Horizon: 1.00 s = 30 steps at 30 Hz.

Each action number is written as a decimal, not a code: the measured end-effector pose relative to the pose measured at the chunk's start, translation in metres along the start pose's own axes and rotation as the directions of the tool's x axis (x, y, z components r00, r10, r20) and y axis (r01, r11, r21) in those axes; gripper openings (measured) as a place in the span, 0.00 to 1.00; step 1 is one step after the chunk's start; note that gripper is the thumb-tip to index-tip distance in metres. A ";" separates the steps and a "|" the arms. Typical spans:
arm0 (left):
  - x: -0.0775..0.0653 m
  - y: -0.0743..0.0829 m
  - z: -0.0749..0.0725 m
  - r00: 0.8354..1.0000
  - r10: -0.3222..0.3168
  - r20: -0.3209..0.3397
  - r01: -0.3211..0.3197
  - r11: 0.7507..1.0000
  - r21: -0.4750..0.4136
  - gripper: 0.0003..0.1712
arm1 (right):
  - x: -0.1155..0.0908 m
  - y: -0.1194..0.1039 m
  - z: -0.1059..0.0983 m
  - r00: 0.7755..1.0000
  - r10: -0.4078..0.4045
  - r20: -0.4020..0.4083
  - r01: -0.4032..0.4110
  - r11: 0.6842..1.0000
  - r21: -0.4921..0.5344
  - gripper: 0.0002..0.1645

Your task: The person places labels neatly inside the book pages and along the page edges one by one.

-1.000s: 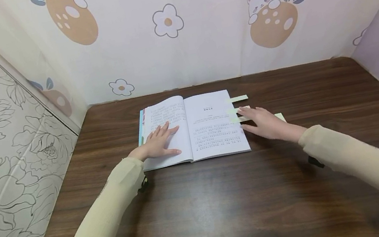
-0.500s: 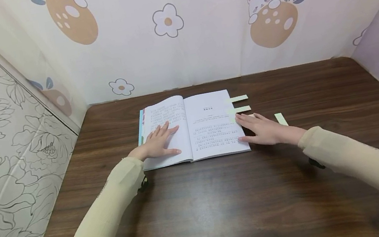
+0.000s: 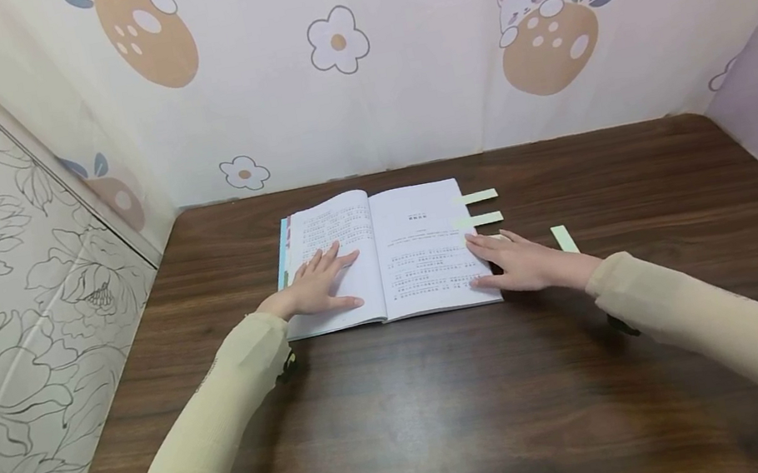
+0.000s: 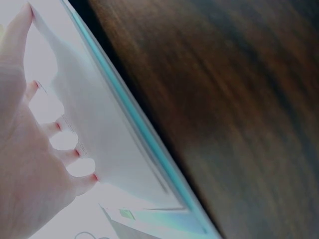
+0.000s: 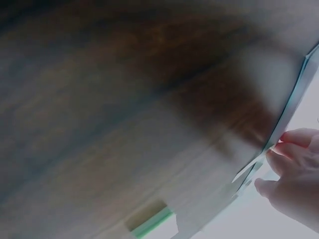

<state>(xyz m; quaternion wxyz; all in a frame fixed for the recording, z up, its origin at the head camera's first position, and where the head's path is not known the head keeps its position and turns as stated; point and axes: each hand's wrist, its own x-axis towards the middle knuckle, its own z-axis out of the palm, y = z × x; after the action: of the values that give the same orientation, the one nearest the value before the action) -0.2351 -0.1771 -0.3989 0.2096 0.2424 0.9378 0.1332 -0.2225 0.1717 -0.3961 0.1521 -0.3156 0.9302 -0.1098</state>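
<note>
An open book [image 3: 411, 201] with printed pages lies on the dark wooden table. My left hand [image 3: 315, 288] rests on the left page with its fingers spread. At the right page's edge, the fingertips of my right hand [image 3: 524, 263] touch the paper, fingers extended. Two pale green sticky tabs, an upper one [image 3: 482, 196] and a lower one [image 3: 487, 218], stick out past that edge. A third sticky tab [image 5: 244, 173] juts from under my right fingers in the right wrist view, mostly hidden by the hand in the head view.
Just right of my right hand lies a small pale green sticky-note pad [image 3: 565, 238]; the right wrist view shows it as a thick block. The wooden table [image 3: 411, 417] extends toward me. A patterned curtain [image 3: 428, 84] hangs behind its far edge.
My right hand has moved down and a little left onto the page, uncovering the second tab and covering most of the third. The left hand has stayed in place on the page.
</note>
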 end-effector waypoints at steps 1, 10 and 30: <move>0.000 0.000 0.000 1.000 0.000 0.000 0.000 1.000 0.000 0.48 | 0.001 0.000 0.000 1.000 0.005 0.005 -0.005 1.000 -0.002 0.48; 0.000 0.001 -0.001 1.000 -0.008 0.004 0.008 1.000 0.007 0.48 | 0.009 -0.006 -0.005 0.999 0.022 0.039 -0.023 1.000 0.005 0.48; 0.000 0.001 0.000 1.000 -0.009 0.001 0.009 1.000 -0.004 0.48 | 0.005 -0.008 -0.003 0.999 -0.009 0.039 0.008 1.000 0.015 0.49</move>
<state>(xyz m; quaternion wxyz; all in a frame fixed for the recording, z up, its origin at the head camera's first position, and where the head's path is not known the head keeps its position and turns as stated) -0.2344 -0.1764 -0.3987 0.2113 0.2378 0.9386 0.1339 -0.2228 0.1632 -0.3921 0.1721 -0.3204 0.9249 -0.1112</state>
